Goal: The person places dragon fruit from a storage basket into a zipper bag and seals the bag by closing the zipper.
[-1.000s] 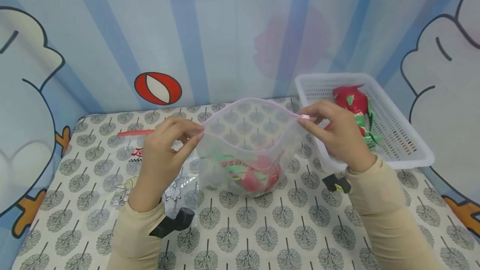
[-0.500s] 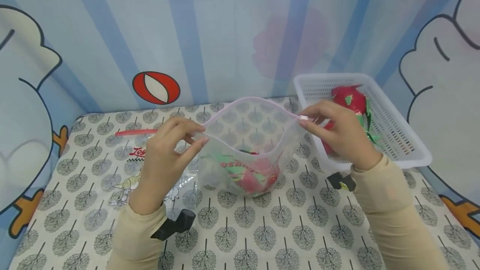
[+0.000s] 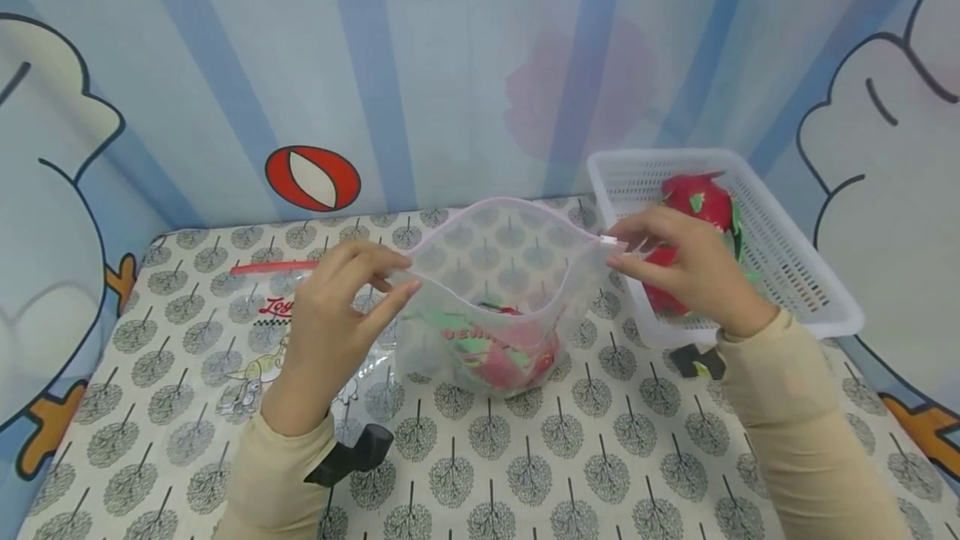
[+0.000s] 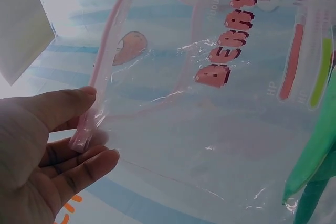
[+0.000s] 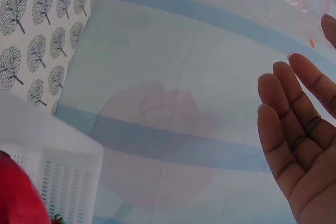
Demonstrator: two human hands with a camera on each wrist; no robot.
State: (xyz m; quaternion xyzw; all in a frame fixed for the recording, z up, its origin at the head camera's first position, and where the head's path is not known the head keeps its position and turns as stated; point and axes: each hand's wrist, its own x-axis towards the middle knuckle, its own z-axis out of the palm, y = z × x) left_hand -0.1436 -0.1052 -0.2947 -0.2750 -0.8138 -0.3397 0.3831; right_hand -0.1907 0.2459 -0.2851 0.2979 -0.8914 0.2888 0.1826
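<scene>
A clear zip bag with a pink rim and red "BERRY" lettering stands upright on the table, its mouth spread wide. Something red and green, with long green leaf-like parts, sits inside. My left hand pinches the left end of the rim between thumb and fingers. At the other end, by the white zip slider, is my right hand, fingertips close to the rim. In the right wrist view its fingers are loosely extended with nothing between them.
A white perforated basket stands at the back right, holding red-and-green things that look like dragon fruit. Another clear bag with a red top strip lies flat under my left arm. A striped cloth wall closes off the back.
My right hand has drawn slightly right and down, its fingers parting from the bag's rim and slider. My left hand keeps its place at the left end.
</scene>
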